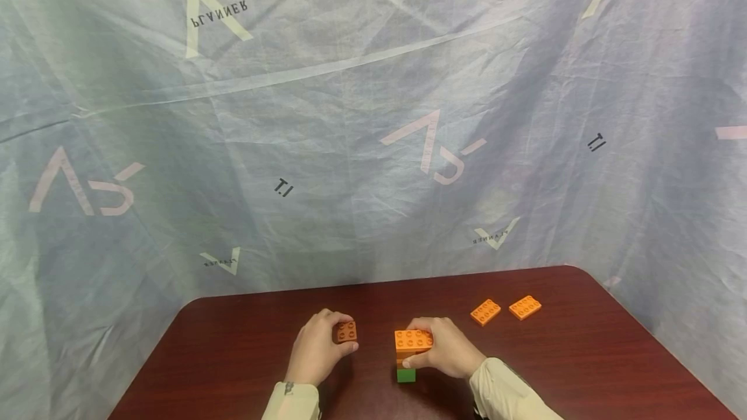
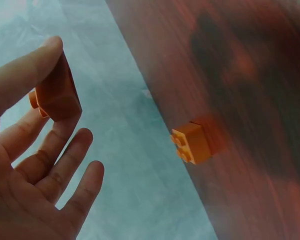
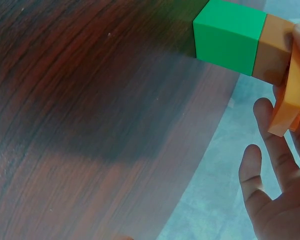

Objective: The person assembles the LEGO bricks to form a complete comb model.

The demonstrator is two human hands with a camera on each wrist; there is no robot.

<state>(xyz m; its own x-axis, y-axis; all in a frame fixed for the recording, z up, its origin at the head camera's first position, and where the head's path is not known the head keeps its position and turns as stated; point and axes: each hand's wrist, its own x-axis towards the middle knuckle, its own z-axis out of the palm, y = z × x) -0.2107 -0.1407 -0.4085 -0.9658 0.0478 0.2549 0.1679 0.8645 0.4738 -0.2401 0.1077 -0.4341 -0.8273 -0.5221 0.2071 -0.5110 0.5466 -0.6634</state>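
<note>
My left hand (image 1: pixel 316 345) pinches a brown-orange two-by-two brick (image 1: pixel 347 331) between thumb and fingertips, studs showing. In the left wrist view that brick (image 2: pixel 60 92) hangs clear of the table, with the other fingers spread loosely. To its right, my right hand (image 1: pixel 452 349) grips an orange two-by-four plate (image 1: pixel 414 339) at the top of a small stack. Beneath the plate come a brown-orange brick (image 3: pixel 276 49) and a green block (image 3: pixel 230 37) at the bottom. The plate is longer than the stack and juts out past it on the right.
Two flat orange plates (image 1: pixel 486 312) (image 1: pixel 525 307) lie on the dark red table (image 1: pixel 233 342) at the back right. An orange brick (image 2: pixel 195 143) stands on the table in the left wrist view. Grey printed cloth (image 1: pixel 350 212) surrounds the table.
</note>
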